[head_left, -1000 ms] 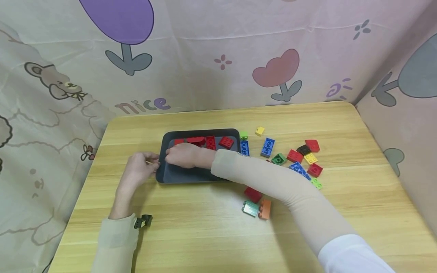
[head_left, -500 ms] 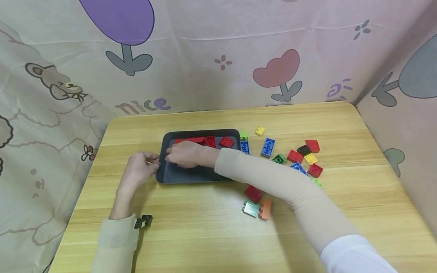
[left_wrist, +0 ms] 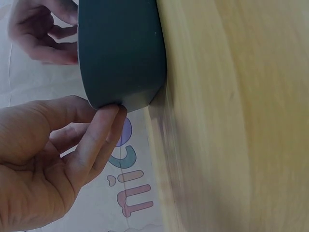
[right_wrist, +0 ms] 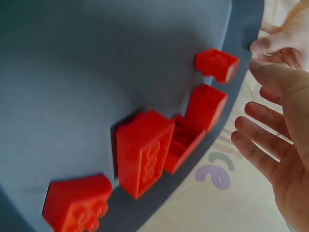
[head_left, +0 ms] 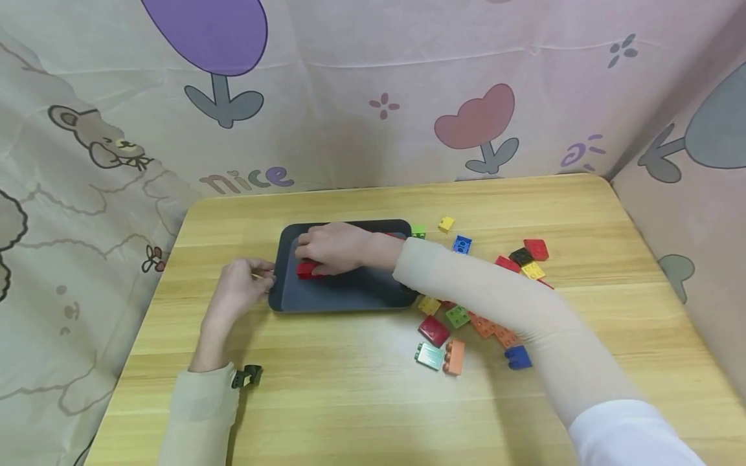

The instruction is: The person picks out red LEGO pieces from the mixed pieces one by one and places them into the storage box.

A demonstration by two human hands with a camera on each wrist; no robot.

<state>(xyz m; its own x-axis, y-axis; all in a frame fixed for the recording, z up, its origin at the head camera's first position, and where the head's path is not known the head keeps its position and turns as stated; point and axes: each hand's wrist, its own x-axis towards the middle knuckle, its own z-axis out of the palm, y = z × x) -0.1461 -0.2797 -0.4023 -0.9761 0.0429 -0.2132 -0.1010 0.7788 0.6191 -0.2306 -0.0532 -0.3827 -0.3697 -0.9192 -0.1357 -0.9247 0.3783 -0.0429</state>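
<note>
Patterned cloth (head_left: 350, 145) hangs behind a wood-grained table (head_left: 326, 401). From where I stand, the dark tray (head_left: 326, 296) lies toward ten o'clock on it, with red bricks (right_wrist: 145, 150) inside, mostly along its twelve o'clock side. At the tray's nine o'clock, the left hand (head_left: 237, 285) pinches its edge. Over the bricks, the right hand (head_left: 340, 249) has its fingers apart, holding nothing that I can see. Loose bricks (head_left: 457, 316) sit around the tray's four o'clock. I'd judge the red ones light, hard and slick, best taken by opposite flat sides; the tray looks stiff and likely to skid, so steady its rim.
</note>
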